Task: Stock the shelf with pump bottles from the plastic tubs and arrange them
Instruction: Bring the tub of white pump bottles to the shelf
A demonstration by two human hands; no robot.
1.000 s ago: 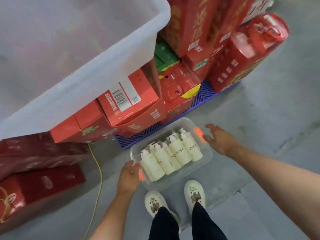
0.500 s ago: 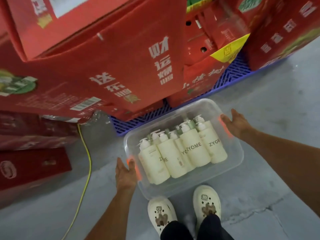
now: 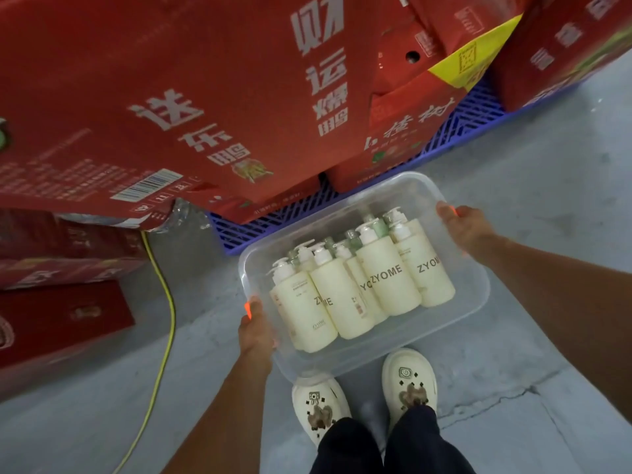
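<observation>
Head view: I see the clear plastic tub (image 3: 455, 313) of cream pump bottles (image 3: 386, 278), lying on their sides, over the grey floor (image 3: 547, 186) before the white shoes (image 3: 408, 388); left hand (image 3: 254, 331) and right hand (image 3: 466, 227) grip its opposite short rims

Vantage: the person's head, a single wide-angle view.
Facing: steeply down and forward, onto the grey floor (image 3: 547, 206).
Nearness: close; red cartons (image 3: 171, 97) loomed at 11 o'clock, the shoes (image 3: 408, 381) sat at 6 o'clock.
Shared: nothing, only one view.
</observation>
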